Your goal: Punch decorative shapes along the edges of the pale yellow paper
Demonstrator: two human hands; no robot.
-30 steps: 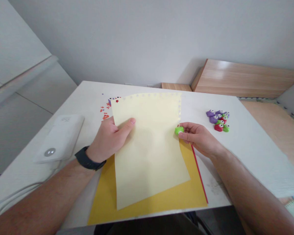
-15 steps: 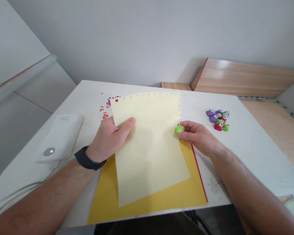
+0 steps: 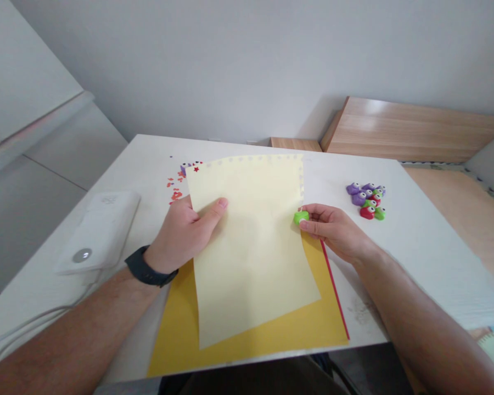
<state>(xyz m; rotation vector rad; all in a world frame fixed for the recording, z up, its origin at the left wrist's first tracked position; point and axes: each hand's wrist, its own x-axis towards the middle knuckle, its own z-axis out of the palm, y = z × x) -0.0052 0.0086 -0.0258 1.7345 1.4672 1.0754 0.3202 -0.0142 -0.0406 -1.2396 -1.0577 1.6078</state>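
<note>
A pale yellow sheet of paper is held up, tilted, above a darker yellow sheet on the table. Small cut-outs run along its top and right edges, and a red star shape shows at its top left corner. My left hand grips the left side, thumb on the front and fingers hidden behind. At the right edge, my right hand pinches a small green craft punch set on the paper's border, below the row of cut-outs. Whether the punch is pressed down, I cannot tell.
Several purple, red and green craft punches sit in a cluster at the right. Orange and purple paper bits are scattered behind my left hand. A white device with cables lies left. The darker yellow sheet reaches the table's front edge.
</note>
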